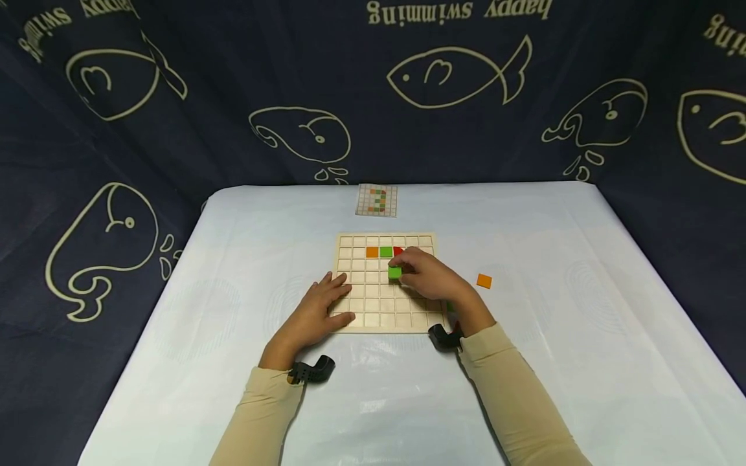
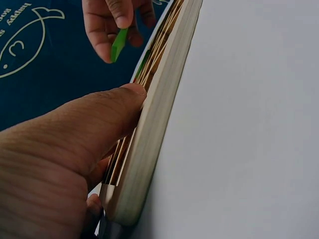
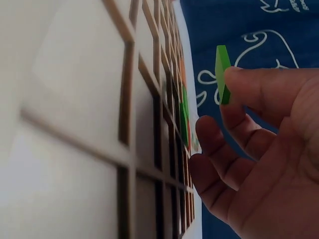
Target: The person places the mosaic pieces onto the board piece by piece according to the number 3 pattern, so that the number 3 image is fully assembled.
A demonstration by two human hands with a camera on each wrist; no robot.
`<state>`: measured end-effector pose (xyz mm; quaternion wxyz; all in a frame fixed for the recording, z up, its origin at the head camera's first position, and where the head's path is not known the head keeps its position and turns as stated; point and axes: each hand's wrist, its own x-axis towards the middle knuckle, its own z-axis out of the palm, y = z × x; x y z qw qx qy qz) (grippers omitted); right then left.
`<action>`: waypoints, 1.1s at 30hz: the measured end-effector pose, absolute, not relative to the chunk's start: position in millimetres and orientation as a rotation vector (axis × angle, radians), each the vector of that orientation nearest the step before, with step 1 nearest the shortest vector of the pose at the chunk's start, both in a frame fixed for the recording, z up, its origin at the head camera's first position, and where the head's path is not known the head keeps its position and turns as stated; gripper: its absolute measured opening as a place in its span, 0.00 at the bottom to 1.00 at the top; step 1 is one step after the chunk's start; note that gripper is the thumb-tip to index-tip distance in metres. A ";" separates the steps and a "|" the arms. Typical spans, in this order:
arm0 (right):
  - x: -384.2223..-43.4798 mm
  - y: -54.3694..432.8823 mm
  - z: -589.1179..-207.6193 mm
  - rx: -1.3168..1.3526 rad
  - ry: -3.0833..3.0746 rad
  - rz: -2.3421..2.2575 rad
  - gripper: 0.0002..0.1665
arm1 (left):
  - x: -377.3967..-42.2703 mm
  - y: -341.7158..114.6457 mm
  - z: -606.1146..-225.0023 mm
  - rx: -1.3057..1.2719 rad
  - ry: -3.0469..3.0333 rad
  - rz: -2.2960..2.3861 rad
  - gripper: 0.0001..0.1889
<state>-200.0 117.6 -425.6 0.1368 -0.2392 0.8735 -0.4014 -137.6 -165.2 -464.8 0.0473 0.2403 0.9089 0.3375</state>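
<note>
A wooden grid board [image 1: 372, 302] lies flat on the white table. My left hand [image 1: 317, 310] rests at its left edge with fingers spread, and the thumb [image 2: 112, 112] lies on the rim in the left wrist view. Over the upper middle cells, my right hand [image 1: 430, 275] pinches a green square tile [image 3: 222, 74] between thumb and fingers. The tile is tilted and held above the board. One row of the board holds an orange tile [image 1: 372, 252], a green tile [image 1: 386, 252] and a red piece [image 1: 398, 250], partly covered by the right hand.
Behind the board lies a pattern card [image 1: 376, 200] with a coloured grid. A loose orange tile [image 1: 484, 281] is on the table to the right. Bits of green [image 1: 450, 306] and red show beside the right wrist, mostly hidden. A dark fish-print cloth [image 1: 373, 142] hangs behind the table.
</note>
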 end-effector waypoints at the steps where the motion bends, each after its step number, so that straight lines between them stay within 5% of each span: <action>1: -200.1 116.0 -425.9 -0.701 2.533 -1.157 0.18 | -137.8 -165.2 -464.7 0.733 2.773 1.028 0.33; 33: -198.3 96.2 -444.5 -0.762 2.732 -0.927 0.18 | -137.7 -163.9 -466.0 0.721 2.772 1.041 0.32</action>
